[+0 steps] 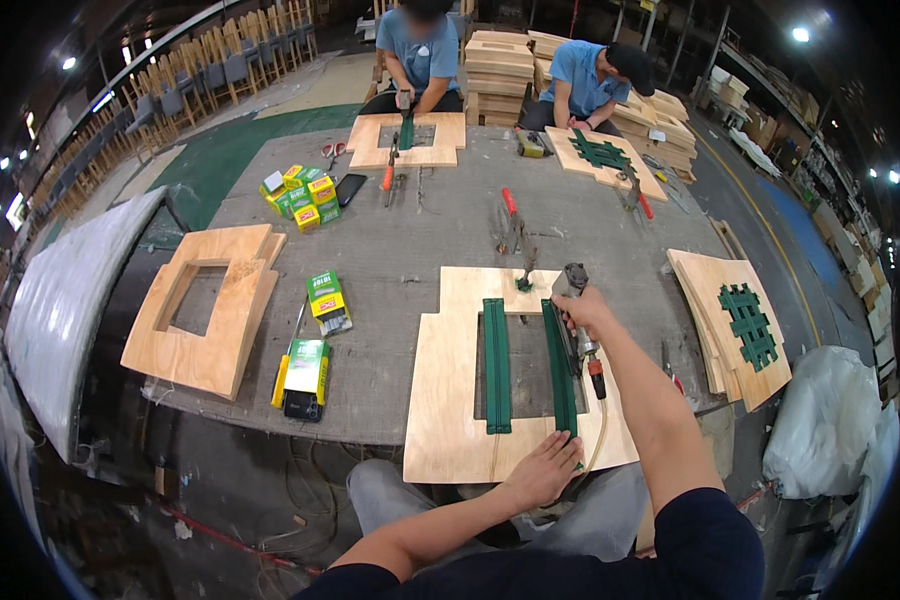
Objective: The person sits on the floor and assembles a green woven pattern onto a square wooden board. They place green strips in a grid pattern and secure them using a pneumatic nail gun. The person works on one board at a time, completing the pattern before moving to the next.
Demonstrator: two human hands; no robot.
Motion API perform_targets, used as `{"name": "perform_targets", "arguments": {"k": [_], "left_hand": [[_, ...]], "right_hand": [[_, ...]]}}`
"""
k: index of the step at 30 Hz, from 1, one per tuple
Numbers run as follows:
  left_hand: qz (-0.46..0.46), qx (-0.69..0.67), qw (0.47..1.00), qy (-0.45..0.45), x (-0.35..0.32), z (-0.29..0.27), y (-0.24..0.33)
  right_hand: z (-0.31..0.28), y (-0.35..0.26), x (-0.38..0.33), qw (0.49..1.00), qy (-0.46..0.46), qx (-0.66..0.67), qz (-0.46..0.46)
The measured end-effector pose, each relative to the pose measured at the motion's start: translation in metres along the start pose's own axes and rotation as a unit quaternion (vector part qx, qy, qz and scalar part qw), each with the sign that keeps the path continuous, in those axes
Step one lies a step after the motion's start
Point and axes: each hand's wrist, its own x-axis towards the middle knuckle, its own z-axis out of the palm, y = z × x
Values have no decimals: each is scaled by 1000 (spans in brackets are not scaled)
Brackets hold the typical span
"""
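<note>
In front of me lies a plywood frame panel [438, 400] with a rectangular opening. A green webbing strap [496, 365] spans the left part of the opening from far to near. A second green strap [559, 380] runs along the right part. My right hand [592, 312] is wrapped around an air staple gun [571, 280] at the far end of this strap. At the strap's near end, my left hand [546, 468] lies with fingers stretched out, pressing on the strap and the wood. A pale air hose [602, 430] curves beside the panel's opening.
Other plywood frames [195, 345] lie at left; panels with woven green straps [748, 325] lie at right. Staple boxes [327, 300], a phone [303, 405] and red-handled pliers [511, 215] rest on the table [390, 225]. Two people [420, 60] work across it.
</note>
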Motion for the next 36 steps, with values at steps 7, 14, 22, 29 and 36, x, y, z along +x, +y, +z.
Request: {"name": "perform_targets", "arguments": {"k": [7, 14, 22, 29, 36], "left_hand": [[18, -2, 1000, -11, 5, -4, 11], [5, 16, 1000, -5, 1, -5, 5], [26, -41, 999, 2, 1, -4, 41], [21, -45, 999, 6, -12, -16, 91], [-2, -25, 1000, 1, -32, -30, 114]], "right_hand": [[-20, 24, 12, 1000, 5, 1, -4], [-43, 45, 22, 986, 21, 147, 80], [-127, 118, 41, 981, 171, -52, 70], [-129, 136, -28, 880, 332, -269, -209], [-21, 212, -216, 897, -280, 310, 142]]}}
